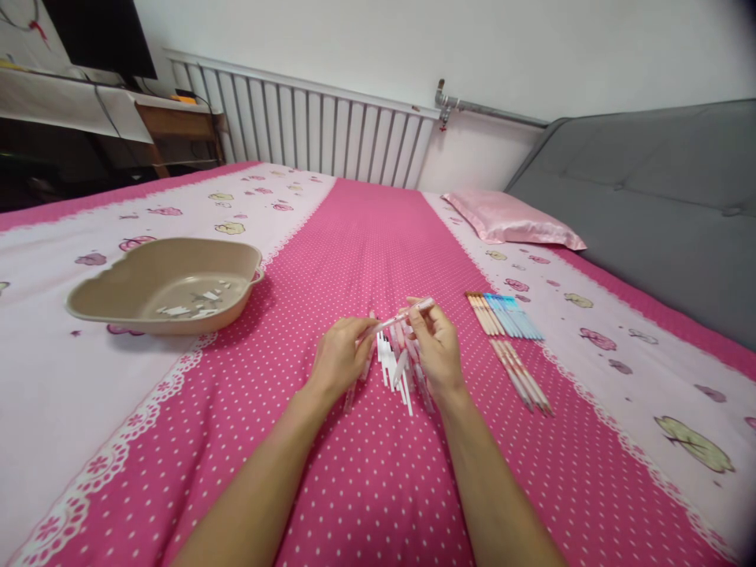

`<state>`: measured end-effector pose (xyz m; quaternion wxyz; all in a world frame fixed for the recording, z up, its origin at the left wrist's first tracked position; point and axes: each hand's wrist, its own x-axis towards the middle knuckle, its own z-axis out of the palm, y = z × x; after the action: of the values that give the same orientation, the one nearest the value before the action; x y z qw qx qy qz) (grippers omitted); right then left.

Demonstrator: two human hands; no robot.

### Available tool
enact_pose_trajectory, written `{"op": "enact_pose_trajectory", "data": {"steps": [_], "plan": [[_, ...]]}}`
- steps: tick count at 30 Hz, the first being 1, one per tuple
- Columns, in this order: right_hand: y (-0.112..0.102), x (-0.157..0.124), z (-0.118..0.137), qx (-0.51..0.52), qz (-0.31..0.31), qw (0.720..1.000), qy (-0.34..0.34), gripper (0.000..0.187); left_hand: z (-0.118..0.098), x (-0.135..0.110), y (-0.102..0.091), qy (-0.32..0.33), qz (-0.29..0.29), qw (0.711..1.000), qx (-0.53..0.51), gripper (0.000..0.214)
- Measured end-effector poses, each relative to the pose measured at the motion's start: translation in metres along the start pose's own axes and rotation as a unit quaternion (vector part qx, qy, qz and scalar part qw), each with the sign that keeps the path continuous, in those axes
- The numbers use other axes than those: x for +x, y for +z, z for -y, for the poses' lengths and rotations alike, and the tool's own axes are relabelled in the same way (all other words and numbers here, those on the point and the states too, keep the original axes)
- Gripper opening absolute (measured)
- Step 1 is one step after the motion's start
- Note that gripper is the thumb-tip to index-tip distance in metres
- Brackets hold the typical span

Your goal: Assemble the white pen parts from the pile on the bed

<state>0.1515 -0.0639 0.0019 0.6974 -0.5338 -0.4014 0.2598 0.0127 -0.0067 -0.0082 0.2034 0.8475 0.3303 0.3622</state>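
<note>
Both my hands meet over the pink dotted bedspread. My left hand and my right hand together hold one thin pink-and-white pen, each pinching an end of it. Directly under the hands lies a small pile of similar pens and white wrapper strips. Right of my right hand, two sorted rows of pens rest on the bed: blue and tan ones and pink ones.
A beige heart-shaped basin holding several paper scraps sits at the left. A pink pillow lies near the grey headboard. A white radiator lines the far wall.
</note>
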Motion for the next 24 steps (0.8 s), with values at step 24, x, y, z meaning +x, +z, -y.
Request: {"op": "enact_pose_trajectory", "data": {"steps": [24], "plan": [[0.0039,-0.0022,0.0049,0.119,0.006,0.989,0.084,0.052,-0.008,-0.0009,-0.0012,0.023,0.049,0.998,-0.028,0.027]]}}
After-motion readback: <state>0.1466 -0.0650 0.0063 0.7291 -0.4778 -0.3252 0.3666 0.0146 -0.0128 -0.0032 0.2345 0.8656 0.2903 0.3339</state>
